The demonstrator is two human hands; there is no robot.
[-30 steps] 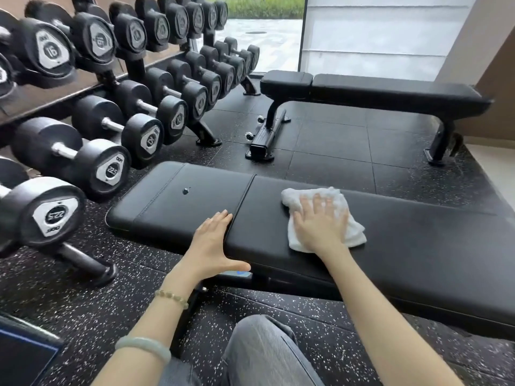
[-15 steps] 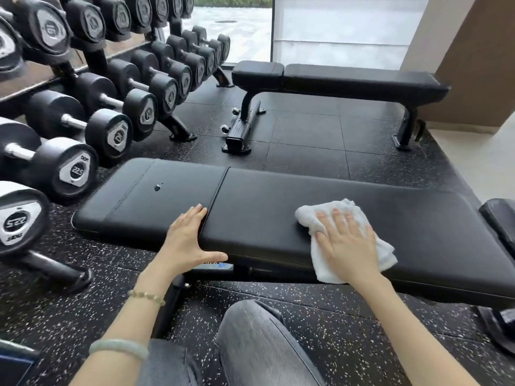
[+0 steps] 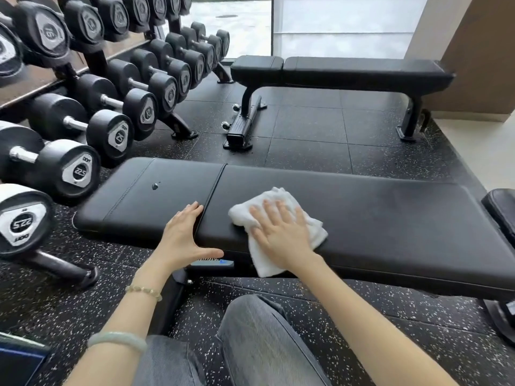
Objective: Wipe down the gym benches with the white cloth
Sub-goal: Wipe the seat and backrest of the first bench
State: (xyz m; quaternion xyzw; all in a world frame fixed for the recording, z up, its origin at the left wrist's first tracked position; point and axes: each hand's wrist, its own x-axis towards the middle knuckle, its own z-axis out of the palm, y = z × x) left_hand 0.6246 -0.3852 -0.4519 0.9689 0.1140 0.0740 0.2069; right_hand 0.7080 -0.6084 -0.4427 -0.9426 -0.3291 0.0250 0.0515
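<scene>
A: Head view, quick pass. Right hand?
B: Flat, palm down, fingers spread apart, pressing the white cloth onto the near bench. Not pinching it, just lying on top.
A: Cloth location?
B: On the long back pad, just right of the seam between the two pads, at the near edge. Crumpled, one corner hangs over the near side of the pad.
A: Left hand?
B: Open too, fingers together and laid over the seam, thumb stretched right along the pad's near edge. Holds nothing. Two bracelets on that arm, beaded one at the wrist, pale green bangle nearer the camera.
A: Other stuff?
B: Second flat bench far, well apart, by the window. Dumbbell rack on the left, near dumbbells marked 22.5. Black speckled rubber floor. Grey trouser knee at the bottom, near side of the bench.
</scene>
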